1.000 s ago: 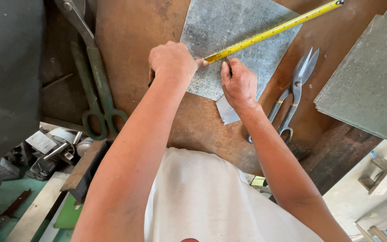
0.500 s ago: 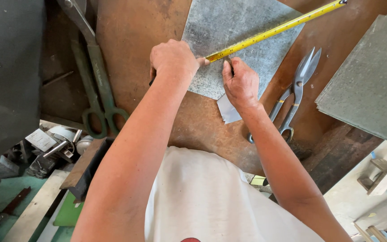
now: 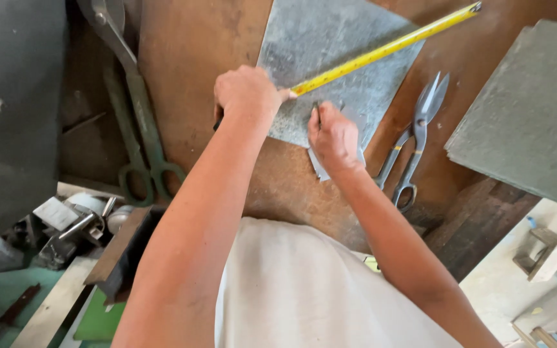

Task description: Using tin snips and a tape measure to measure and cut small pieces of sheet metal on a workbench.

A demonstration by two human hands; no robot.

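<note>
A grey galvanised metal sheet [image 3: 336, 58] lies on the rusty brown workbench [image 3: 201, 71]. A yellow tape measure blade [image 3: 388, 48] runs diagonally across the sheet to the upper right. My left hand [image 3: 247, 93] is closed on the tape's near end at the sheet's left edge. My right hand [image 3: 333, 138] holds a thin dark marking tool [image 3: 318, 114], tip on the sheet just below the tape. A small grey metal offcut [image 3: 318, 167] sticks out under my right hand.
Tin snips [image 3: 415, 138] lie right of my right hand. Large green-handled shears [image 3: 133, 109] lie at the bench's left. A stack of grey sheets [image 3: 527, 116] sits at the right. Clutter of tools [image 3: 72, 222] lies on the floor at lower left.
My right hand has shifted slightly left and down along the tape, with the marking tool now visible. My left hand and the tape stay in place.
</note>
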